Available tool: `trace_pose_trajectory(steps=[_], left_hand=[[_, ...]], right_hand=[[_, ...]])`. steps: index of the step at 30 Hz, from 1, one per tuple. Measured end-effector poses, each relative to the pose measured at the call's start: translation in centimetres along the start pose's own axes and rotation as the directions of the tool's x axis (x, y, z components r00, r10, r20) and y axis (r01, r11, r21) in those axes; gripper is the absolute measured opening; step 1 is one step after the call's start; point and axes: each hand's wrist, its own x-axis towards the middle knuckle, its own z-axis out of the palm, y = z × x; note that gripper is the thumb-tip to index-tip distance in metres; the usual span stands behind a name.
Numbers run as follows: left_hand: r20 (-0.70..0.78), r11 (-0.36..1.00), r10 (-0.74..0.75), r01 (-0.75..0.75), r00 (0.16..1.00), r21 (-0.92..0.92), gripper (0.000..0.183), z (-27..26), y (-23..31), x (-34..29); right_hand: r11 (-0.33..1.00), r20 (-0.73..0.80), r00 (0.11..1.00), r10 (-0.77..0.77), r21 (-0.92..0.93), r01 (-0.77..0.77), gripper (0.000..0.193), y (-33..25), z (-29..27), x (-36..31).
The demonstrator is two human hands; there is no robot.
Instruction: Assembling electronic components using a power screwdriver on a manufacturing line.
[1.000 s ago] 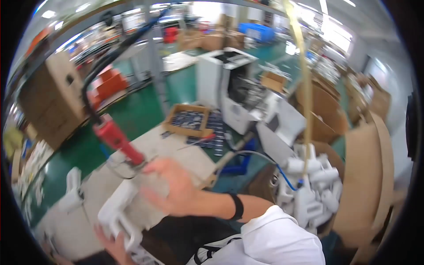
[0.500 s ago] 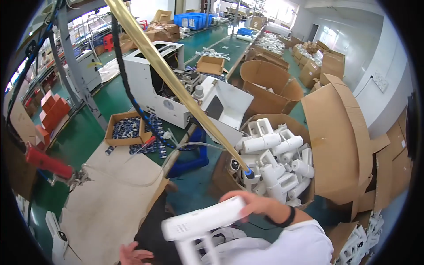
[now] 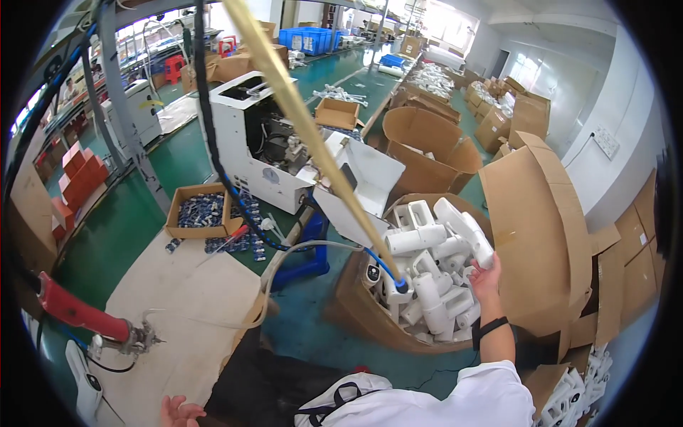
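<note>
Right hand [image 3: 486, 280]: grip around white housing [image 3: 464, 229] over carton [image 3: 356, 306]; if released, uneven pile [image 3: 429, 295] could tip it. Left hand [image 3: 181, 413]: grip empty, wide.

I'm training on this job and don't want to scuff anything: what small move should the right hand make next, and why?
Probably ease the white plastic part gently down onto the pile: the right hand holds it by one end at the open carton, where similar white parts lie jumbled. Whether it already touches them is hard to tell.
</note>
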Motion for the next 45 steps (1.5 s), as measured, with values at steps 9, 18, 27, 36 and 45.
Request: trace_pose_trajectory(steps=[9,18,27,36,45], left_hand=[[-0.173,0.986,-0.168,0.165,0.97,-0.036,0.063,-4.7,2.0,-2.8],[-0.398,0.993,-0.093,0.114,0.912,0.029,0.043,-7.8,2.5,0.9],[-0.495,0.082,0.283,0.493,0.822,0.866,0.078,-22.1,0.1,12.3],[-0.696,-0.216,-0.281,0.664,0.66,0.716,0.05,-25.1,-1.5,19.9],[-0.288,-0.146,-0.056,0.277,0.956,0.95,0.026,-19.7,-1.7,14.1]], right_hand=[[0.961,0.749,0.636,0.189,-0.275,0.038,0.034,5.3,15.7,-7.0],[0.501,0.811,0.261,-0.523,0.044,0.864,0.039,9.7,26.7,-26.5],[0.665,0.851,0.073,-0.52,0.35,0.66,0.086,18.9,48.6,-43.2],[0.96,0.987,0.161,0.012,-0.056,0.273,0.045,23.2,56.0,-42.4],[0.975,0.948,0.269,-0.169,0.122,0.183,0.014,20.0,51.7,-40.1]])
